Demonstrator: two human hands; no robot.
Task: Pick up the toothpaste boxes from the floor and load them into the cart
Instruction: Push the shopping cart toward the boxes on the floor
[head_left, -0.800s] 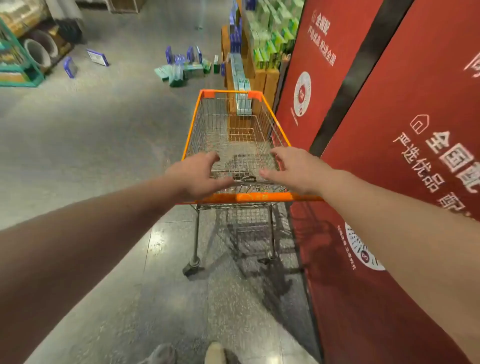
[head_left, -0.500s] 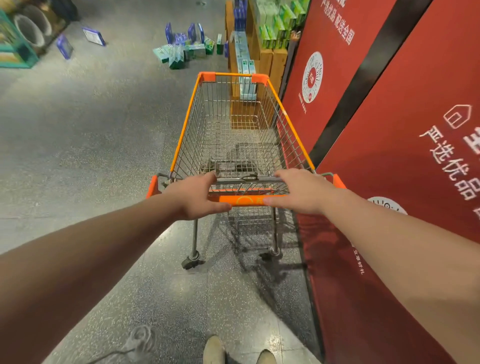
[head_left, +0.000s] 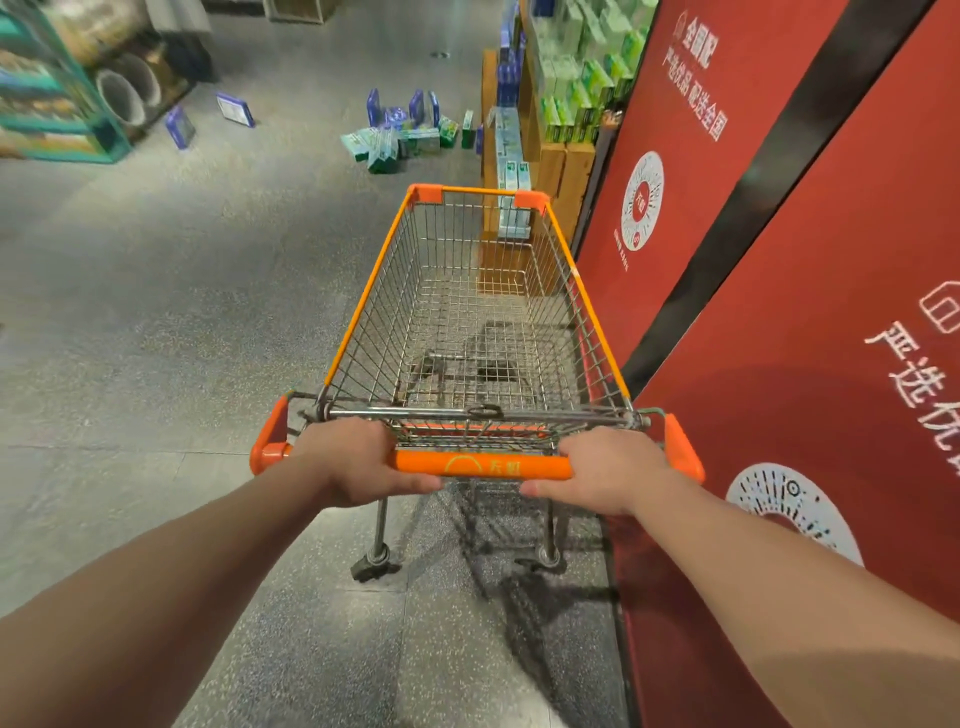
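Left hand (head_left: 358, 460) and right hand (head_left: 605, 470) each wrap fully round cart handle (head_left: 480, 465); nothing else held. Toothpaste boxes (head_left: 395, 140) lie scattered on floor (head_left: 182, 312), far ctr, well ahead of cart (head_left: 362, 306). I rate them light, stiff, crushable: grip across long sides.

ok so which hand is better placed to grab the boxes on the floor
Left, likely. The boxes lie ahead and left of the cart, nearer the left hand; the right hand is beside the red wall. Both hold the handle.
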